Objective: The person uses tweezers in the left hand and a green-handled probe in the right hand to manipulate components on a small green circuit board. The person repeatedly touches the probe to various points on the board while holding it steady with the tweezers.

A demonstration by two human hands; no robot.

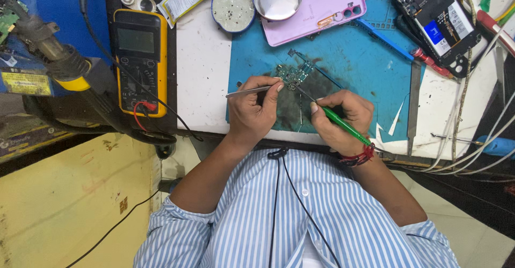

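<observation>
With the left hand [252, 110] pinching tweezers [248, 91] and the right hand [340, 119] gripping a green soldering iron [343, 126], a slip could scorch the small circuit board [295, 76].

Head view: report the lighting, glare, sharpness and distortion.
Head view: bright, even light, soft shadows; glare on the round metal dish; wide-lens bending of the edges; the small green circuit board, the left hand gripping thin metal tweezers and the right hand with the green-handled tool are sharp.
</observation>
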